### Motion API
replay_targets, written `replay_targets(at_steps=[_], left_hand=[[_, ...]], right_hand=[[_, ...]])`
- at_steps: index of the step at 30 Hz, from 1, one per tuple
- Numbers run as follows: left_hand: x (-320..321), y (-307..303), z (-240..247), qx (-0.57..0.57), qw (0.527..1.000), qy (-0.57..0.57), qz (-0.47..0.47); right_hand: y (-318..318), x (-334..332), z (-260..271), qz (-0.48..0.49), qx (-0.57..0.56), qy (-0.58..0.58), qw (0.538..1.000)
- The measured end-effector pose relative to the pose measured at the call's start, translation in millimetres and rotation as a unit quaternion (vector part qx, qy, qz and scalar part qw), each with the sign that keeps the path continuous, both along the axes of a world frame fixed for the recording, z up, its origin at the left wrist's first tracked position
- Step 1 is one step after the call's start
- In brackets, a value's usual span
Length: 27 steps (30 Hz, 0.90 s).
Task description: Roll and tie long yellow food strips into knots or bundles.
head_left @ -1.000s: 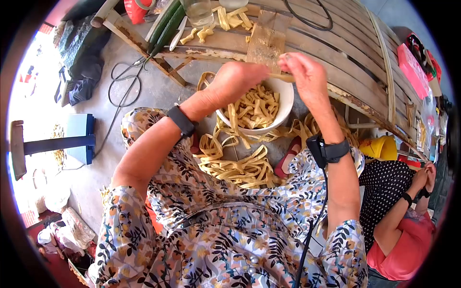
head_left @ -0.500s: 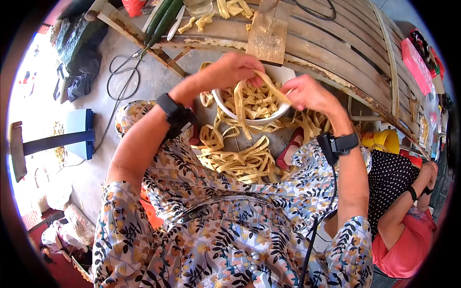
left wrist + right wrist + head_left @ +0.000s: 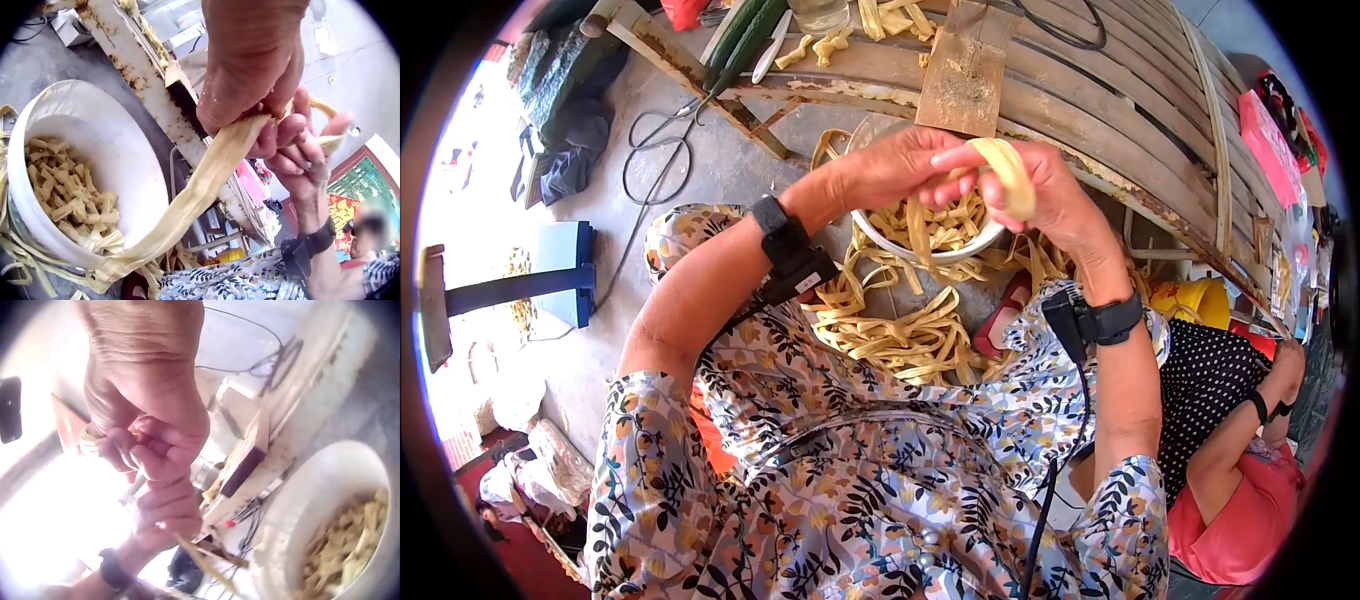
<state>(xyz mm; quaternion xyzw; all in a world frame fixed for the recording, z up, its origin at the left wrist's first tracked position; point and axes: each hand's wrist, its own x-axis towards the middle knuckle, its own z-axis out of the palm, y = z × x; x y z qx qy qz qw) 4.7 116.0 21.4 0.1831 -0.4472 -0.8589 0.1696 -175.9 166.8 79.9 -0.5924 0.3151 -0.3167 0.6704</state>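
Both hands are close together over a white bucket (image 3: 128,165). My left hand (image 3: 900,165) pinches a long, flat, yellowish tofu-skin strip (image 3: 200,187), which trails down past the bucket's rim in the left wrist view. My right hand (image 3: 1055,195) grips the strip's other end, bent into a loop (image 3: 1010,175) over the fingers. In the right wrist view the right hand's fingers are curled, and the fingertips of both hands meet. Short knotted pieces (image 3: 69,194) fill the lower part of the bucket. More long strips (image 3: 900,335) lie in a tangle between the feet.
A slatted bench (image 3: 1100,110) stands just beyond the bucket, with a wooden board (image 3: 965,85) at its edge. Cucumbers (image 3: 745,45), a white-handled knife (image 3: 771,48) and knotted pieces (image 3: 830,45) lie on it. A yellow bucket (image 3: 1200,300) and another person (image 3: 1240,490) are at the right.
The strip was stretched between the separated hands; now the hands have come together and it curves in a loop over the right fingers. The right hand dipped, then rose slightly.
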Motion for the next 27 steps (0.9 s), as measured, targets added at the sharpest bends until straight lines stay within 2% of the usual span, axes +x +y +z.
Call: replay_targets(at_steps=[1,2,4,7,9,10,12,13,15,16,17,20,21,24,27], left_hand=[[-2,5,-2,0.005,1.0,0.008,-0.011],[-4,8,-3,0.01,1.0,0.016,-0.021],[-7,8,-7,0.096,0.994,0.033,-0.045],[-12,9,-17,0.206,0.967,0.111,-0.103],[-15,11,-23,0.171,0.972,0.132,-0.088],[-16,11,-24,0.153,0.975,0.143,-0.08],[-19,11,-24,0.125,0.988,0.07,0.05],[-21,7,-21,0.102,0.987,0.029,0.121],[-26,7,-3,0.056,0.965,-0.026,0.254],[-26,8,4,0.01,0.961,-0.042,0.274],[-25,9,9,-0.037,0.953,-0.058,0.294],[-20,9,14,-0.145,0.934,-0.106,0.308],[-18,9,18,-0.175,0.931,-0.118,0.299],[-17,11,20,-0.301,0.899,-0.179,0.263],[-20,17,15,-0.383,0.855,-0.232,0.26]], right_hand=[[-2,-1,-8,-0.022,-0.036,0.062,0.997],[-1,0,-14,-0.053,-0.051,0.071,0.995],[0,3,-23,-0.112,-0.081,0.086,0.987],[2,4,-18,-0.119,-0.047,0.166,0.978],[2,3,-23,-0.124,-0.047,0.189,0.973],[0,3,-28,-0.141,-0.138,0.21,0.957],[-5,1,-33,-0.172,-0.318,0.248,0.899],[-5,2,-30,-0.244,-0.386,0.314,0.832],[-5,4,-33,-0.315,-0.389,0.327,0.802],[-6,6,-33,-0.349,-0.391,0.331,0.785],[-6,11,-31,-0.36,-0.338,0.309,0.813],[-18,7,-38,-0.296,-0.102,0.254,0.915],[-18,10,-34,-0.292,-0.089,0.171,0.937],[-25,4,-43,-0.254,-0.033,0.195,0.947],[-26,0,-58,-0.246,-0.129,0.278,0.92]])
